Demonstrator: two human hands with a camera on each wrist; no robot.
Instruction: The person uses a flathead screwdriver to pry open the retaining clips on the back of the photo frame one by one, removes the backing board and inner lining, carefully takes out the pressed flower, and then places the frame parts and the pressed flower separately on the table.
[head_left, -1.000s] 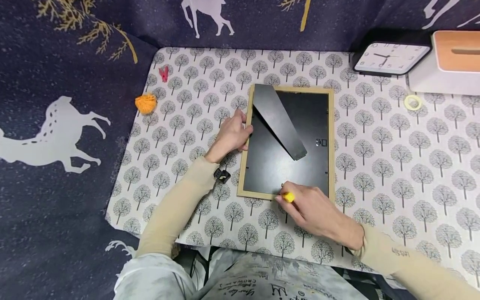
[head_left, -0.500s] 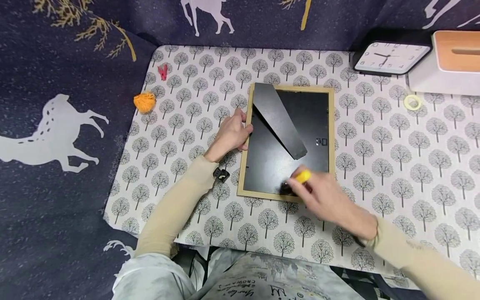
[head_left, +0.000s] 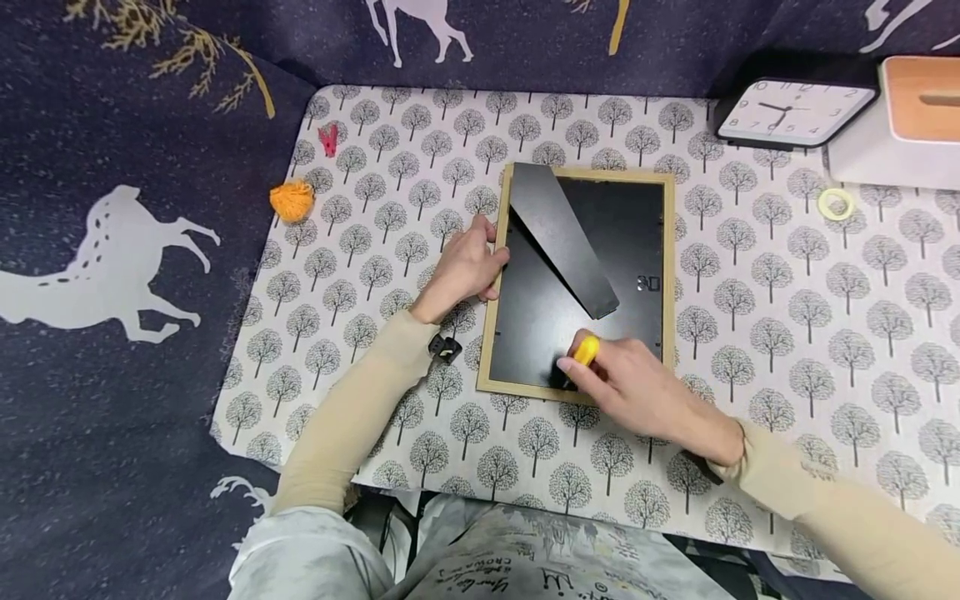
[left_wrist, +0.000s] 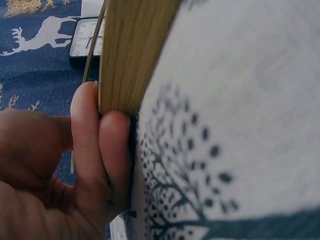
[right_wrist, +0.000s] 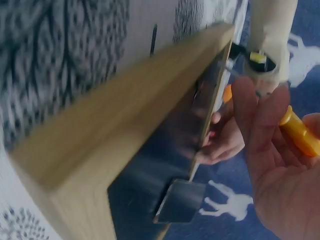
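A picture frame (head_left: pixel 501 387) with a light wooden border lies face down, its black backing (head_left: pixel 525 333) up. The easel stand (head_left: pixel 562 242) lies slantwise across that backing. My left hand (head_left: pixel 468 262) holds the frame's left side; in the left wrist view its curled fingers (left_wrist: pixel 114 140) touch the wooden edge. In my right hand (head_left: pixel 630 383) is a screwdriver (head_left: pixel 587 350) with a yellow handle, over the backing's lower part near the bottom border. My fingers mostly hide its tip. The right wrist view shows the handle (right_wrist: pixel 300 132) in the palm.
A tree-print cloth (head_left: pixel 405 200) covers the table. Orange yarn (head_left: pixel 292 201) and a red clothespin (head_left: pixel 328 140) lie at the left. Toward the right back are a clock (head_left: pixel 797 112), a tissue box (head_left: pixel 900 154) and a pale yellow ring (head_left: pixel 836 204).
My right hand has lifted the screwdriver away from the frame's bottom border, moving up and right, then slightly back left. The left hand keeps its place on the frame.
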